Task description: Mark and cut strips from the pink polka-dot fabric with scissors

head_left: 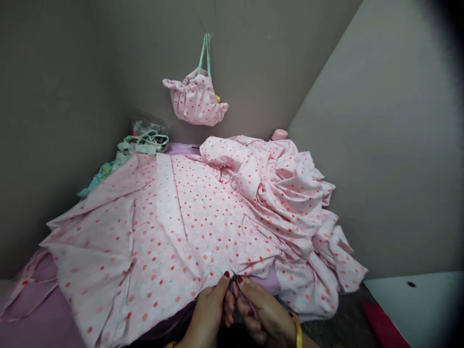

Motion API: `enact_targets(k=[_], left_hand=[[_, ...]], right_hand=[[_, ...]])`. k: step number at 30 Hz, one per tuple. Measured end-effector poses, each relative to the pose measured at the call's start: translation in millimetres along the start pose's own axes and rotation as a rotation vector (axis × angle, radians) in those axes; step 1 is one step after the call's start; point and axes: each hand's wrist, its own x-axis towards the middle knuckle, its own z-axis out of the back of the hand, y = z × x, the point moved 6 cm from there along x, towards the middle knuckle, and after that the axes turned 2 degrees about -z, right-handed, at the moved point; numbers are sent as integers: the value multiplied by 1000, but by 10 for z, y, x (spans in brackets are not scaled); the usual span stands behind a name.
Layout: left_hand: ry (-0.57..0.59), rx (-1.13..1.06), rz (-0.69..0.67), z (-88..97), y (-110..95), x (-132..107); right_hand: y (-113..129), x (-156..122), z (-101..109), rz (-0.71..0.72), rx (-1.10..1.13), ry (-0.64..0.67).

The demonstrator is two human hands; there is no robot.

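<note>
Two grips: left hand (212, 302) apparently pinches the cloth (195, 212) by its near edge; right hand (264, 309) grasps a dark item (235, 279), type unclear. Cloth fans from 9 to 3 o'clock of them. Hold the edge taut, bunched cloth at 1 o'clock slack.

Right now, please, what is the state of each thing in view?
Dotted pink fabric: spread at left, bunched at right.
Dotted bundle: gathered, hanging by mint straps.
Mint cloth: crumpled.
Left hand: fingers bent, at fabric's near edge.
Right hand: fingers bent, beside the left.
Yellow bangle: on right wrist.
Rounded pink object: partly hidden.
</note>
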Motion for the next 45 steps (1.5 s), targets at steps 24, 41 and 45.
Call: enact_targets(k=[24,41,45], left_hand=[[30,-89,-89,-3,-256,-85],[130,-535,-104,-72,-215,-70],[162,-539,-102,-82,-211,-78]], right_hand=[[80,-129,33,-41,39,-57],[65,-162,-60,-26,80,-42],[71,-138,-68,-10,93,-49]])
